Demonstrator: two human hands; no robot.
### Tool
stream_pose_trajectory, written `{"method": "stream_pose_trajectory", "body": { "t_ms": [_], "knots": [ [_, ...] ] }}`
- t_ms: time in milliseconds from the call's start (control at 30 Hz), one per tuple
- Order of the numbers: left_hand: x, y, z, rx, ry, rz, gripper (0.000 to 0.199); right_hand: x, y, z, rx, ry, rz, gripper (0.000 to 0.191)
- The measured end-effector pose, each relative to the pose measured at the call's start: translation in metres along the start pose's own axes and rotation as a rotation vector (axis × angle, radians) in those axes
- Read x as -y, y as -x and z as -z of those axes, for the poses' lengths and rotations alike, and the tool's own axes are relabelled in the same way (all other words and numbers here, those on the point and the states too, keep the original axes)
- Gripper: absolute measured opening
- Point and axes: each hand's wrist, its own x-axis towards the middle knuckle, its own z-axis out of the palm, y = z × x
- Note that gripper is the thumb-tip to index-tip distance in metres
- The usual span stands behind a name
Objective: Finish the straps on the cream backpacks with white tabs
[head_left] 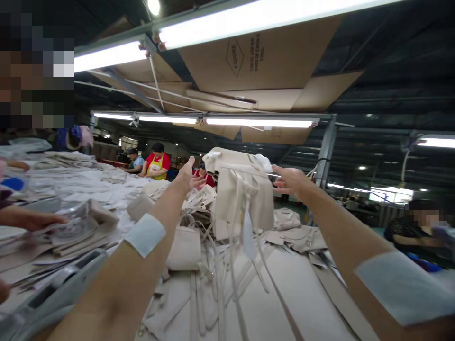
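A cream bag (261,203) with a flap, long dangling straps and a whitish tag (248,227) stands above the heap in front of me. To its left my left hand (187,176) reaches out, fingers apart and empty. On the other side my right hand (290,181) is spread near the bag's upper edge, a small gap between them; whether a fingertip touches the white piece on top I cannot tell. Another cream bag (184,248) lies lower on the pile, with straps (232,279) trailing toward me over pale panels (291,279).
At left a co-worker's hand (44,221) handles pale pieces beside a grey machine or tray edge (71,270). Several people work farther back, one in a yellow apron (156,168). A metal post (324,151) rises at right; lamps (259,122) and cardboard (256,57) hang overhead.
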Motion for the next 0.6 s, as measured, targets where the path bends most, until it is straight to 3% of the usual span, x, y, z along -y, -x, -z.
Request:
{"method": "stream_pose_trajectory", "body": {
  "t_ms": [67,133,267,400,500,600],
  "knots": [
    [0.008,-0.003,-0.011,0.009,-0.017,-0.008,0.043,0.001,0.000,0.000,0.023,0.141,-0.012,0.038],
    [0.039,0.011,-0.019,0.050,-0.052,-0.013,0.041,-0.015,0.016,-0.001,0.092,0.260,-0.036,0.032],
    [0.145,0.067,-0.017,0.196,-0.191,0.121,0.041,-0.088,0.089,0.006,0.279,0.422,-0.140,0.020],
    [0.237,0.118,-0.005,0.223,-0.373,0.282,0.050,-0.170,0.166,0.010,0.394,0.453,-0.276,0.025],
    [0.275,0.145,-0.004,0.233,-0.530,0.323,0.042,-0.212,0.213,-0.007,0.465,0.278,-0.351,0.030],
    [0.293,0.161,-0.008,0.219,-0.719,0.250,0.033,-0.230,0.252,-0.037,0.489,0.096,-0.360,0.025]
  ]
}}
